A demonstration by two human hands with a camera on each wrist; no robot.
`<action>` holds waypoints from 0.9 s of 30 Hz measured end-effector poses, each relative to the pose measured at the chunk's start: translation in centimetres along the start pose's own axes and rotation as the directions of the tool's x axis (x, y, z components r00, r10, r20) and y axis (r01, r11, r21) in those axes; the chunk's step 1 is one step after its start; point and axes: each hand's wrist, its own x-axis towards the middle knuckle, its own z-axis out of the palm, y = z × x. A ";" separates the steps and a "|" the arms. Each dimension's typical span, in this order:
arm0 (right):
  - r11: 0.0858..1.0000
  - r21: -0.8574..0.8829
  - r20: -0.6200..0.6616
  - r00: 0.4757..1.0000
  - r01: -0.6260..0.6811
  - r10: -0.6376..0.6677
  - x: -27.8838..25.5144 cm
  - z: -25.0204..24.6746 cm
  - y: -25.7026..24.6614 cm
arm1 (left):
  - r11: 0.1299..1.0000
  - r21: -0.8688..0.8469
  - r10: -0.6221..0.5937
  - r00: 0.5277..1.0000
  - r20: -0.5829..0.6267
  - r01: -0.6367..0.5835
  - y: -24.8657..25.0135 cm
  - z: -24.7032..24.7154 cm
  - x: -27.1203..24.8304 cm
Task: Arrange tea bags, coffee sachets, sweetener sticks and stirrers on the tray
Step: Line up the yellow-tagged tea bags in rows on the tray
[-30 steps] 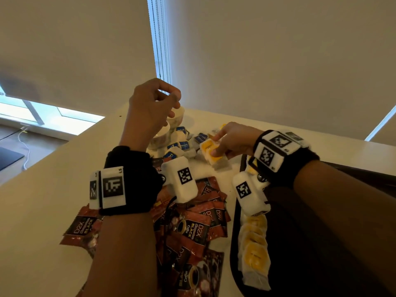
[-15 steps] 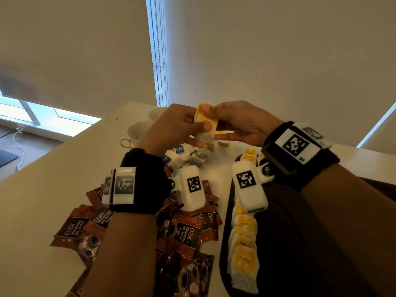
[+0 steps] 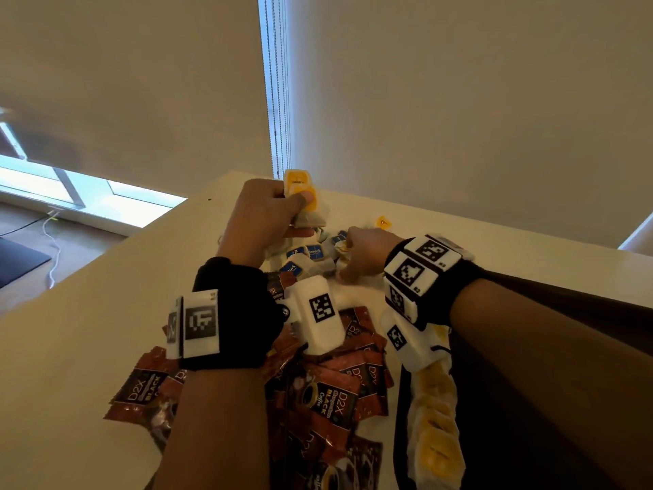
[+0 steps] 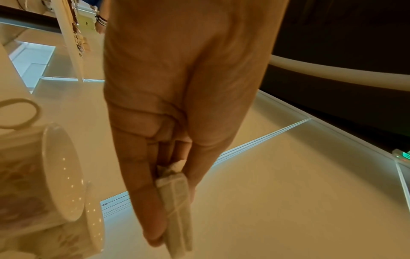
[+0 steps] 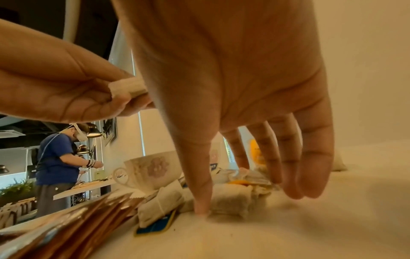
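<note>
1. Two hands work over the table: the left hand is raised at the far side, pinching a yellow-tagged tea bag between thumb and fingers.
2. The right hand reaches down with fingers spread and relaxed, its fingertips touching loose tea bags on the table.
3. Coffee sachets lie heaped near, left of the dark tray, where yellow tea bags sit in a row along its left edge.
4. A cup stands at the far left.

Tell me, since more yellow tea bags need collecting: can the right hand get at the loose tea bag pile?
Probably yes: the right hand is already down at the tea bag pile, fingers spread, nothing between them.
</note>
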 end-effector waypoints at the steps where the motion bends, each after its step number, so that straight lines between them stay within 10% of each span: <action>1: 1.000 -0.023 0.006 1.000 0.012 -0.012 0.1 0.0 -0.1 | 1.000 0.002 -0.011 1.000 -0.001 0.011 -0.1 0.1 0.0; 17: 0.942 0.334 -0.182 0.982 0.022 0.041 -0.5 -2.6 0.7 | 0.968 0.094 -0.242 0.965 0.096 0.234 -0.2 0.0 -0.1; 23: 0.796 0.500 -0.369 0.915 0.343 -0.163 -3.2 -4.9 -0.9 | 0.950 0.051 -0.312 0.934 0.176 0.308 0.0 0.5 -0.3; 27: 0.788 0.528 -0.284 0.940 0.317 -0.187 -3.2 -5.0 -1.3 | 0.959 0.022 -0.282 0.950 0.135 0.282 0.0 0.2 -0.3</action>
